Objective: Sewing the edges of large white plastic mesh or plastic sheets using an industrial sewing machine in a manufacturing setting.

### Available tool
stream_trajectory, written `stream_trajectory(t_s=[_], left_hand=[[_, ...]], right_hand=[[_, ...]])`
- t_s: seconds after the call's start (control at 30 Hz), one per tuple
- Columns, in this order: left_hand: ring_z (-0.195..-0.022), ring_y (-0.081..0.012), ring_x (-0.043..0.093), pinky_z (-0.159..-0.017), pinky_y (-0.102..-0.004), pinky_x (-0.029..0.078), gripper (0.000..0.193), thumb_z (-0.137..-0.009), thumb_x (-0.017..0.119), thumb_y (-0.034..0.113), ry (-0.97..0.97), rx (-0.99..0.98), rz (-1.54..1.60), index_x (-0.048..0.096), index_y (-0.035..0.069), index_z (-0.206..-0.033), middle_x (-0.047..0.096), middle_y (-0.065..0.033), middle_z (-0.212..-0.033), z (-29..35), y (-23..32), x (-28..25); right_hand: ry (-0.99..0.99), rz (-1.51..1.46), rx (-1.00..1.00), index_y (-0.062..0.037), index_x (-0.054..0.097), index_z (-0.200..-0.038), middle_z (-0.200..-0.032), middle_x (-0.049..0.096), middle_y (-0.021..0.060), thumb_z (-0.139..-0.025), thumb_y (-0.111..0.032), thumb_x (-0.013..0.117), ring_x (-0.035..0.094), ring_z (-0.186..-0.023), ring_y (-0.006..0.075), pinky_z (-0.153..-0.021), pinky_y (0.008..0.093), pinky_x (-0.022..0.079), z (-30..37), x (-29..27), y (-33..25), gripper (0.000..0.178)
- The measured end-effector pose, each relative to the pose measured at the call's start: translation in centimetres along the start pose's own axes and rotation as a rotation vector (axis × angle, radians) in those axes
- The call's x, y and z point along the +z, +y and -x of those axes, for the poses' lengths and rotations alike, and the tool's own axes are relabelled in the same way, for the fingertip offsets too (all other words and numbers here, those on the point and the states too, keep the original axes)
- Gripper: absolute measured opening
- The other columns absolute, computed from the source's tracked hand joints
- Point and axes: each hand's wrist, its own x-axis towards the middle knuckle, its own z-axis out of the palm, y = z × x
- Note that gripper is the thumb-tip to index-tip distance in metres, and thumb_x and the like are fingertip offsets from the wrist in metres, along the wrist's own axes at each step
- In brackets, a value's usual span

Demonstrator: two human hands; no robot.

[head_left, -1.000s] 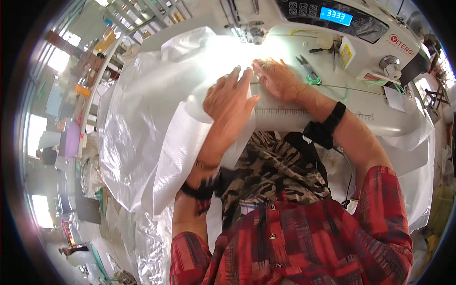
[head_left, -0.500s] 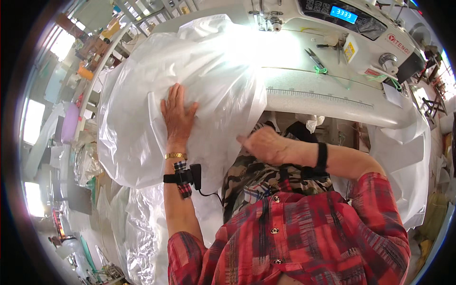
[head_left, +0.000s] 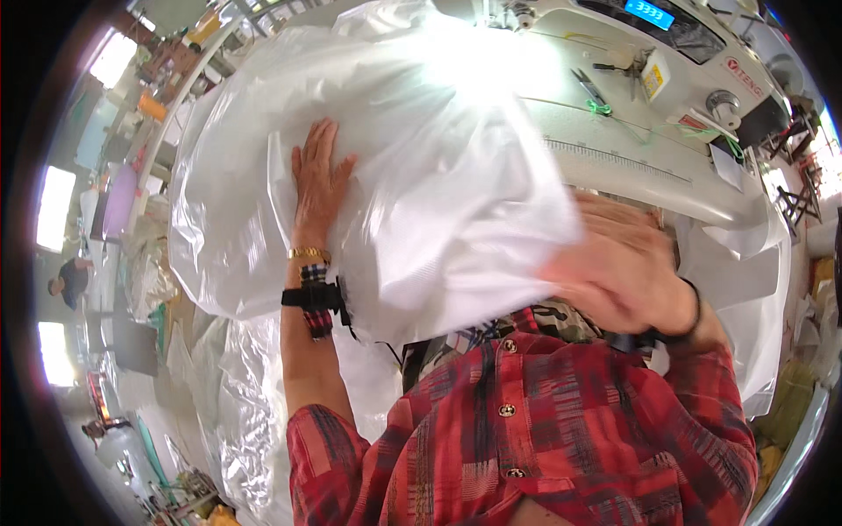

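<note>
The left hand [head_left: 317,180] lies flat on a big white plastic bag [head_left: 421,175], its fingers spread wide and pressing on the bag's left side. The bag covers the near left part of the tabletop [head_left: 649,180], in front of the sewing machine [head_left: 693,53]. The right hand [head_left: 627,272] is blurred at the bag's lower right edge; I cannot tell how its fingers stand.

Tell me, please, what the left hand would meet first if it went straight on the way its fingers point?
The left hand already lies flat on the white plastic sheeting; going on, it would probably just slide further over that bulging sheeting.
</note>
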Motion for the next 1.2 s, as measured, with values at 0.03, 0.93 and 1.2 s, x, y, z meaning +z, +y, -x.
stream_trajectory(t_s=[0.03,0.93,1.2], left_hand=[[-0.144,-0.0258,0.029,-0.118,-0.0502,0.010,0.064,-0.096,0.050,0.050,0.004,-0.013,-0.008,0.042,0.010,-0.144,0.040,-0.0101,-0.151,0.3,-0.2,-0.7],[-0.086,-0.0301,0.062,-0.075,-0.0394,0.046,0.025,-0.087,0.070,0.031,-0.238,-0.168,0.051,0.067,0.006,-0.086,0.066,-0.0138,-0.078,-5.2,8.0,-11.5],[-0.071,-0.0336,0.058,-0.066,-0.0428,0.045,0.024,-0.085,0.071,0.023,-0.106,0.458,-0.160,0.058,0.004,-0.078,0.061,-0.0118,-0.072,-5.0,18.7,-14.1]], right_hand=[[0.056,0.011,-0.058,-0.0040,0.054,-0.082,-0.071,0.054,0.0106,-0.085,-0.007,0.066,0.056,-0.068,0.0362,-0.067,0.0449,0.049,1.2,-1.4,-0.2,0.012],[0.034,-1.110,0.869,-0.0045,0.062,-0.096,-0.087,0.063,0.0017,-0.093,-0.022,0.062,0.059,-0.079,0.0102,-0.072,0.0278,0.048,3.4,13.0,7.0,0.018],[0.571,-1.120,1.153,-0.0053,0.064,-0.102,-0.094,0.064,0.0011,-0.092,-0.026,0.065,0.059,-0.092,0.0118,-0.081,0.0281,0.045,0.1,12.9,7.8,0.023]])
